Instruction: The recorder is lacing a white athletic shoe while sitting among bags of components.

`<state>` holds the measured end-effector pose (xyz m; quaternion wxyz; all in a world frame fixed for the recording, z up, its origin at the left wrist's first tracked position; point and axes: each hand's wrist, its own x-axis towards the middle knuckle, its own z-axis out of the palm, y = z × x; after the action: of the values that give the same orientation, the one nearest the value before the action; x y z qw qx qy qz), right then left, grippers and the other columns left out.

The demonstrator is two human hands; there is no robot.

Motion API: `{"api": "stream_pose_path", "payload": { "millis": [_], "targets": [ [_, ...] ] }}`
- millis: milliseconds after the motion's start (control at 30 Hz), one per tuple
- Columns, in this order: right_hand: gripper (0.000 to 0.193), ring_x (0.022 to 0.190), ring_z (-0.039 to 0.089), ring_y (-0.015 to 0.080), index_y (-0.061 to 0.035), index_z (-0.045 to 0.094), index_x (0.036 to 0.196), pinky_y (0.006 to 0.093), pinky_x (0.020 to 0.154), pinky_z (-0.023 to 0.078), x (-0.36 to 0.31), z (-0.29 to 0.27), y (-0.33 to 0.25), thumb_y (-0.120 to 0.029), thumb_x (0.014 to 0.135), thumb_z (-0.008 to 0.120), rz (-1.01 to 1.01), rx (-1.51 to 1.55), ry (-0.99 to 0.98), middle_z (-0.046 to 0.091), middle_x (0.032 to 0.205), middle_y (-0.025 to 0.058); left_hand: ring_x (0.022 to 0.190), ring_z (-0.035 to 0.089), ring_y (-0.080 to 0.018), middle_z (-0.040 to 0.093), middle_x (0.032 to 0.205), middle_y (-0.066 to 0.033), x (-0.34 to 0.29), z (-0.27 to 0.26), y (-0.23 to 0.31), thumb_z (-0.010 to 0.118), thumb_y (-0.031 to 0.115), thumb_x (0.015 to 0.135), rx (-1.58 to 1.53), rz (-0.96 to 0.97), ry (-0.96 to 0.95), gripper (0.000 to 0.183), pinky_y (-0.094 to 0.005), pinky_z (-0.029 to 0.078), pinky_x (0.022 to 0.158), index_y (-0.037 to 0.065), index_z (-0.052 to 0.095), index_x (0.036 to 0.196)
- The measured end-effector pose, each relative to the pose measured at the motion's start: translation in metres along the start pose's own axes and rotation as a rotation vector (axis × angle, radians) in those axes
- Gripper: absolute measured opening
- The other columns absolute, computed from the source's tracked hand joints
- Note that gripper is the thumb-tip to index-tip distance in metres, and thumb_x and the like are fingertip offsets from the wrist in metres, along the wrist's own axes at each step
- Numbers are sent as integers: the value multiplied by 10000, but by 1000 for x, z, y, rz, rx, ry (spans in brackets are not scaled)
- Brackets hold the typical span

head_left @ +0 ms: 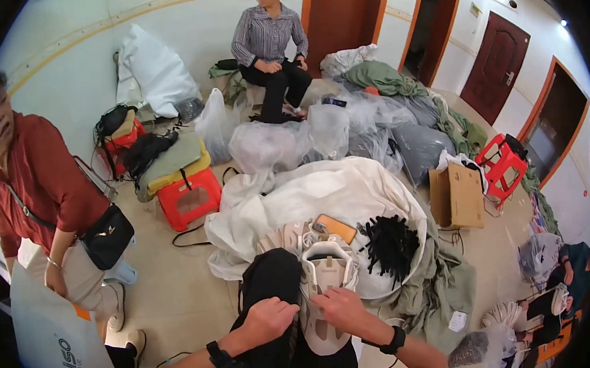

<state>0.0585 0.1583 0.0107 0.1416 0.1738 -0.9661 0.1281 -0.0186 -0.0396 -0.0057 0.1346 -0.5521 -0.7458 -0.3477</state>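
Observation:
A beige sneaker (329, 272) lies across my lap, its heel opening pointing away from me and its toe toward me. My right hand (343, 312) is at the sneaker's front part, fingers pinched together over its upper. Beside it, above my black-trousered left leg (271, 278), my left hand (269, 320) is closed in a pinch. Whatever either set of fingers grips is too small to make out. Just beyond the sneaker, more beige shoes (286, 237) are partly hidden by my knee. A pile of thin black strips (392, 247) lies to the right.
A white sack (323, 189) spreads in front, with an orange phone (336, 228) on it. Red stools (190, 199) and a cardboard box (457, 196) stand around. One person (52, 180) stands at left; another (271, 42) sits at the back. Plastic bags (265, 145) lie between.

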Motion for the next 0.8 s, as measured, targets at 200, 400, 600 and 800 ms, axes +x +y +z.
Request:
{"api": "stream_pose_path", "payload": {
  "millis": [200,400,600,800],
  "targets": [
    [212,616,568,244,-83,591,864,347,546,461,6,3,0,-89,652,586,18,-10,-39,552,631,64,588,519,-183,530,646,-14,-2,0,-1,640,48,672,33,-16,2,151,-290,438,528,75,620,819],
    [272,622,596,246,-111,625,914,361,530,465,10,-1,4,-86,648,576,134,58,-167,585,647,67,619,512,-169,507,671,-12,-1,5,-4,611,90,672,61,38,-11,177,-274,433,537,63,602,846],
    [336,582,607,218,-109,643,956,312,537,469,15,-4,17,-68,625,600,329,472,-333,617,648,65,631,515,-176,493,666,-27,-5,4,-5,621,93,676,19,35,32,183,-268,438,561,51,585,850],
    [288,587,496,36,18,647,922,197,533,409,6,-5,29,75,646,586,545,1020,-428,566,605,2,640,513,-177,487,668,-28,-8,5,-5,621,99,683,16,24,27,181,-272,438,571,55,576,852]
  ]
}}
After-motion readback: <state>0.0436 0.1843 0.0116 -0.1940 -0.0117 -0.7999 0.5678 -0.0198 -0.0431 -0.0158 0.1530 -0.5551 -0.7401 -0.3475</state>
